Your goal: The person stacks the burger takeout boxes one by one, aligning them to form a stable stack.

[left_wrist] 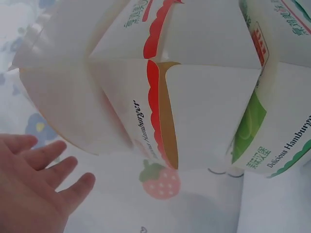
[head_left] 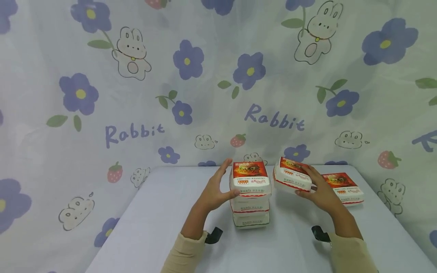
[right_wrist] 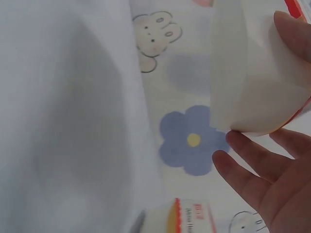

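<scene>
Three white burger boxes form a stack (head_left: pixel 251 197) at the middle of the table; its top box (head_left: pixel 250 175) has a red printed lid. My left hand (head_left: pixel 222 182) is at that box's left side with straight fingers; in the left wrist view the hand (left_wrist: pixel 41 179) is spread and apart from the stack (left_wrist: pixel 194 107). My right hand (head_left: pixel 312 184) holds another burger box (head_left: pixel 291 175) tilted in the air just right of the stack, thumb on top and fingers underneath. The right wrist view shows this box (right_wrist: pixel 252 87) pinched by the right hand (right_wrist: pixel 272 184).
One more burger box (head_left: pixel 345 187) lies on the white table (head_left: pixel 164 216) to the far right. A cloth backdrop (head_left: pixel 191 94) with blue flowers and rabbits hangs right behind the table. Black wrist camera mounts (head_left: pixel 214 235) sit on both cream sleeves.
</scene>
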Demonstrator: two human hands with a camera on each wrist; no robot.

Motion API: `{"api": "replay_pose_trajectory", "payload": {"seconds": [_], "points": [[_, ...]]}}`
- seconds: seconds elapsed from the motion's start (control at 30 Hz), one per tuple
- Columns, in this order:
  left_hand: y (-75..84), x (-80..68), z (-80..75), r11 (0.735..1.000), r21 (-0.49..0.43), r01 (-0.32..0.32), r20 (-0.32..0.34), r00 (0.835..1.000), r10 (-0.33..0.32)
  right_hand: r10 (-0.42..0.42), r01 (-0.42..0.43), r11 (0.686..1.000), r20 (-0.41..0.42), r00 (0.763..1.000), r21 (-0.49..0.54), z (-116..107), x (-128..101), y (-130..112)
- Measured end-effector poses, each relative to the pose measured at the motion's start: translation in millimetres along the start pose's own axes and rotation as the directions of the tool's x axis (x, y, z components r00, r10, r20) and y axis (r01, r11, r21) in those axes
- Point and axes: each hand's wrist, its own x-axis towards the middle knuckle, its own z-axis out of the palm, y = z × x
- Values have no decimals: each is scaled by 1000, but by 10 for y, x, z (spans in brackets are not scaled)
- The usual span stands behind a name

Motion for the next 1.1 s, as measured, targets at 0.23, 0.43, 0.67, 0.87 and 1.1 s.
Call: {"api": "replay_pose_trajectory", "payload": {"seconds": [0.23, 0.43, 0.67, 0.87, 1.1], "points": [[26, -28, 6, 999, 41, 6, 7, 1000, -7, -49, 48, 999, 10, 999, 13, -248, -2, -217], [60, -21, 6, 998, 60, 14, 21, 1000, -15, -58, 59, 997, 34, 998, -41, -393, 12, -386], [83, -27, -77, 997, 75, 10, -3, 1000, -10, -43, 50, 983, 41, 998, -174, -527, -3, -619], [86, 9, -87, 996, 82, -16, 1, 1000, 16, -80, 81, 971, 16, 997, -224, -646, -32, -798], [97, 32, -44, 996, 92, 3, -2, 1000, -3, -146, 134, 973, -48, 988, -190, -626, -70, -979]]}}
